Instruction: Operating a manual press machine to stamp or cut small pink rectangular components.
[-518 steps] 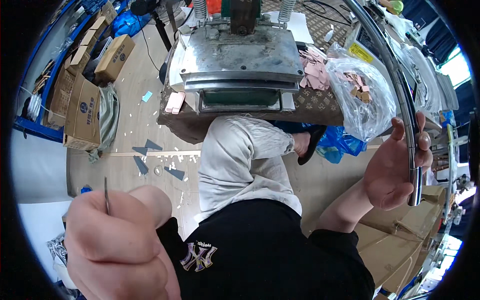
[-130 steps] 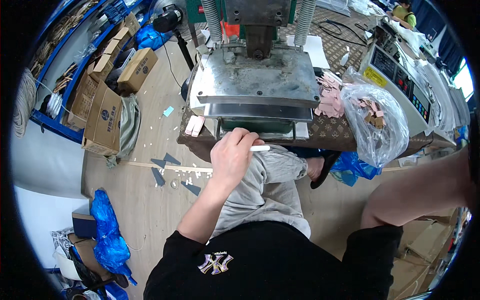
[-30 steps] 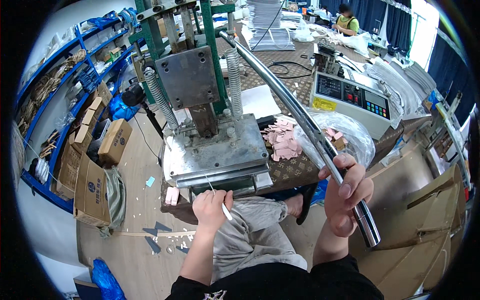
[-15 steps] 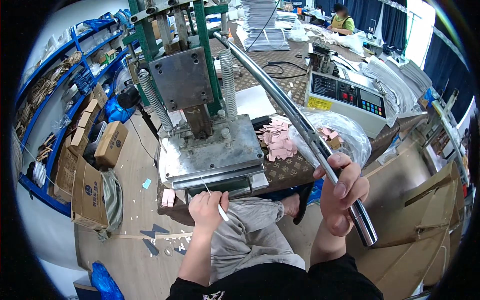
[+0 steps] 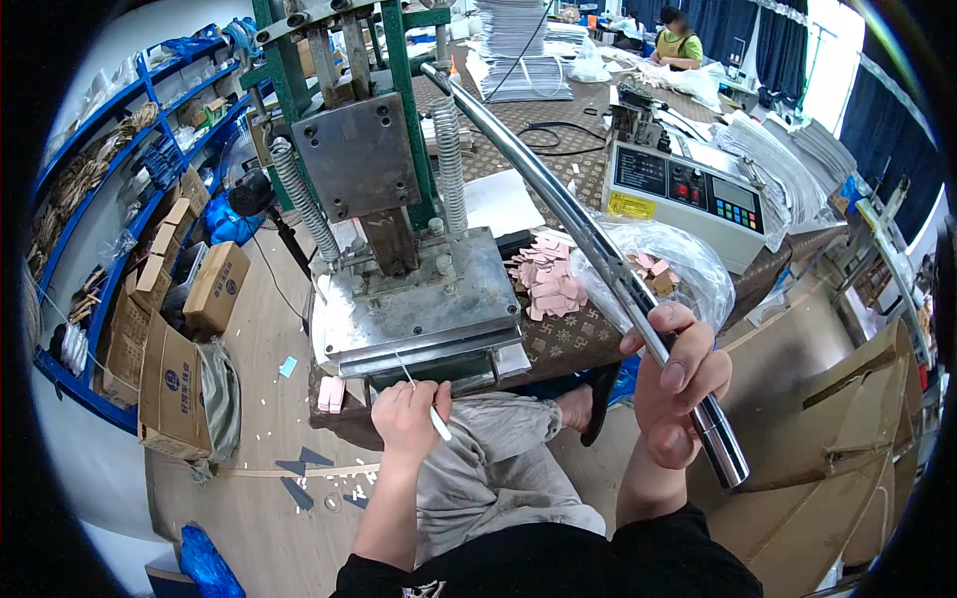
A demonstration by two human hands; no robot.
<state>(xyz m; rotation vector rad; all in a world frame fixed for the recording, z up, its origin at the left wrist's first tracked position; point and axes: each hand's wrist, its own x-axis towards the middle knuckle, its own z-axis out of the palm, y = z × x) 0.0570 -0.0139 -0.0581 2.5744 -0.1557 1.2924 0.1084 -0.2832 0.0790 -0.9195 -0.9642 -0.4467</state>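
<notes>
Left hand [image 5: 404, 419] is closed round a white-handled tool [image 5: 441, 426], its thin metal shaft pointing forward to the front edge of the press plate [image 5: 429, 314]; whether the tip touches I cannot tell. Right hand [image 5: 683, 384], well to its right, has its fingers wrapped around the lower part of a chrome lever [image 5: 560, 202]. To work well here, I judge, the left fingertips are best kept back on the handle, clear of the plate's edge, with the lever held steady while the tool is so near. Just left of the left hand lie some pink pieces [image 5: 331, 394] on the bench [image 5: 573, 339]; ahead and right, a pink pile [image 5: 548, 279], then a clear bag [image 5: 703, 267]. Farther ahead stands a control box [image 5: 688, 204].
</notes>
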